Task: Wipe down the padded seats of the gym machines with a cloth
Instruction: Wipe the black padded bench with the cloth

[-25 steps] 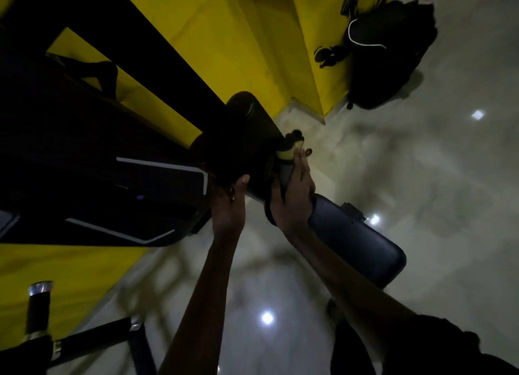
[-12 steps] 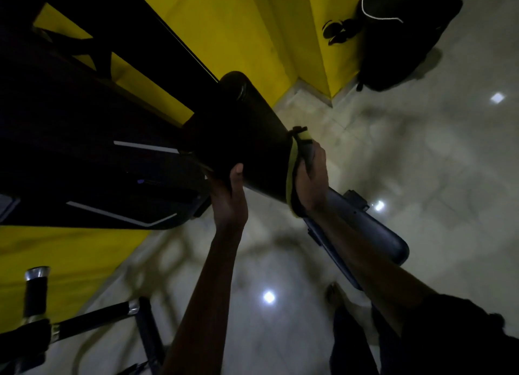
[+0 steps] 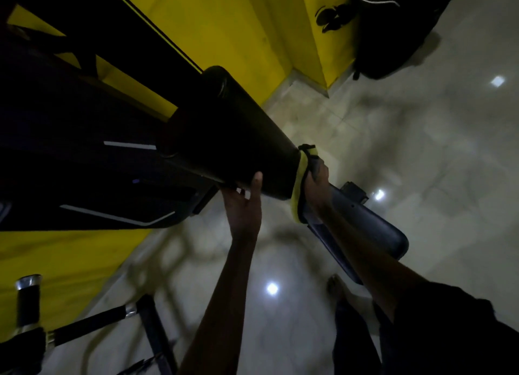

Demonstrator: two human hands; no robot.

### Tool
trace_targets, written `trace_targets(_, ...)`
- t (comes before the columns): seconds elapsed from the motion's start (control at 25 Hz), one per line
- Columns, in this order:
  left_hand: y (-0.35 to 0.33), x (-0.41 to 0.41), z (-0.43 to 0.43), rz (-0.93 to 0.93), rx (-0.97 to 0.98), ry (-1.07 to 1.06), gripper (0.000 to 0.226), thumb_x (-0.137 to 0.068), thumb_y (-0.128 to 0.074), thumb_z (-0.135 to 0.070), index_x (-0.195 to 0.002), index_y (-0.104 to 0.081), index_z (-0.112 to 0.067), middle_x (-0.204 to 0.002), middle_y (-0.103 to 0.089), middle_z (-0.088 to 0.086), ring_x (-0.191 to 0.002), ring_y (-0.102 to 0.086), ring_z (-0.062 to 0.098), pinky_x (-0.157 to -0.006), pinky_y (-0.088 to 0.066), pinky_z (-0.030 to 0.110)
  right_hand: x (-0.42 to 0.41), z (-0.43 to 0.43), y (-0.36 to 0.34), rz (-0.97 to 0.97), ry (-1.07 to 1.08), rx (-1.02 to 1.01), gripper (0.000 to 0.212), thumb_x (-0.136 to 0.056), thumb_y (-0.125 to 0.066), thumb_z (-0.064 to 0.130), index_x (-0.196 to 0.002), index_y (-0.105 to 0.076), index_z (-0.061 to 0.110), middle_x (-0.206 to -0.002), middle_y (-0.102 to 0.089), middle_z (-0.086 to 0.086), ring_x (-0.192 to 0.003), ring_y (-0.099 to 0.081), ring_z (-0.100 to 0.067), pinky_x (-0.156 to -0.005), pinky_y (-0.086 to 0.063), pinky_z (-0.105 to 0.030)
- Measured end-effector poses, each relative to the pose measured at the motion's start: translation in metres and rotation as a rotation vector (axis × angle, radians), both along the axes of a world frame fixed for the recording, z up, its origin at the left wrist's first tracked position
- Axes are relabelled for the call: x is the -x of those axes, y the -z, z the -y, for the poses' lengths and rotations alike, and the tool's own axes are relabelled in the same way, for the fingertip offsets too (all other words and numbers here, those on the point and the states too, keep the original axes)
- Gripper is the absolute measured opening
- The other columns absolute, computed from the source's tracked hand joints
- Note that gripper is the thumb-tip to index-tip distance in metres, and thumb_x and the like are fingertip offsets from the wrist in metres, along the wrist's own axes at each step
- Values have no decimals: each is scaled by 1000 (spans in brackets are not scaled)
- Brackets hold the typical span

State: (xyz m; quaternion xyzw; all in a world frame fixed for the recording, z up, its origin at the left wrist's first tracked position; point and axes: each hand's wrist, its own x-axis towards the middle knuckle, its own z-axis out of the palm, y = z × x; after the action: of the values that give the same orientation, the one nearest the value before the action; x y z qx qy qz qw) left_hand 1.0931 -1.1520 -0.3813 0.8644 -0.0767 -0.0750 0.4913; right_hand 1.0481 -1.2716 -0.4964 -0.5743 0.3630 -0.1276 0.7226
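Against the near end of the black roller pad (image 3: 224, 138), my right hand (image 3: 316, 178) now presses the yellow cloth (image 3: 297, 189) flat, having slid down from its top, while my left hand (image 3: 244, 203) steadies the pad's underside, fingers loosely curled, so wiping continues.

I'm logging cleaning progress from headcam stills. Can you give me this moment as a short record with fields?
setting: gym, glossy tiled floor, yellow wall
item being cleaned: black cylindrical roller pad on a machine
cloth: yellow cloth, pressed against the pad's near end
right hand: grip closed on the cloth
left hand: steadying the pad from underneath, thumb up its side
nearby: dark padded seat beyond the right forearm; black bag by the wall
lighting: dim, fine detail unclear
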Motion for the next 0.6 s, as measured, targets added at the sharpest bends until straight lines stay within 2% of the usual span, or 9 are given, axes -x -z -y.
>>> trace_targets(0.04,10,2,2,-58,-28,-5,93,-85,-71,-45,-157,-19,-17,-156,-36,-1,-136,-42,-1,-110,-40,19,-1,1,1,7,-3,6,61,-95,-40,45,-145,-42,11,-147,-41,-12,-133,-43,-24,-116,-37,-50)
trace_targets(0.08,16,2,4,-88,-55,-30,96,-82,-72,-48,-157,-22,-15,-155,-38,0,-135,-42,2,-109,-38,14,-4,-1,1,29,14,20,61,-94,-39,43,-145,-43,9,-147,-41,-13,-133,-44,-24,-115,-37,-50)
trace_targets(0.16,29,1,9,-134,-74,-73,97,-80,-75,-45,-156,-23,-12,-151,-41,-2,-132,-42,0,-101,-36,4,-7,-10,6,85,37,42,61,-95,-42,39,-149,-39,10,-150,-42,-12,-136,-45,-23,-116,-37,-49)
trace_targets(0.2,34,0,10,-143,-85,-85,98,-80,-76,-44,-156,-23,-13,-152,-42,-1,-133,-42,3,-102,-36,6,-8,-16,11,111,52,53,61,-97,-43,37,-151,-37,10,-151,-42,-12,-138,-45,-24,-117,-36,-48)
trace_targets(0.28,42,-3,10,-130,-112,-96,98,-81,-76,-43,-156,-22,-13,-153,-42,2,-134,-41,5,-103,-35,7,-12,-18,20,84,63,60,58,-99,-43,29,-153,-34,11,-153,-40,-13,-138,-43,-23,-118,-35,-42)
trace_targets(0.36,50,-5,7,-122,-105,-93,99,-79,-75,-47,-156,-23,-12,-154,-41,3,-129,-40,1,-96,-34,-2,-16,-10,32,45,79,7,52,-99,-44,25,-150,-37,19,-150,-41,-8,-133,-45,-17,-115,-38,-41)
trace_targets(0.48,56,-5,5,-92,-133,-102,100,-78,-71,-50,-156,-22,-11,-154,-41,6,-131,-40,3,-90,-33,-6,-27,2,70,-3,59,-19,42,-97,-47,46,-135,-46,28,-136,-51,-6,-124,-54,-22,-107,-46,-56)
trace_targets(0.6,58,-3,7,-78,-183,-106,88,-88,-71,-36,-155,-22,-9,-154,-39,8,-123,-34,-1,-82,-29,-11,-28,13,100,-161,53,-160,72,-87,-41,74,-134,-48,20,-132,-54,-11,-124,-54,-30,-107,-44,-57)
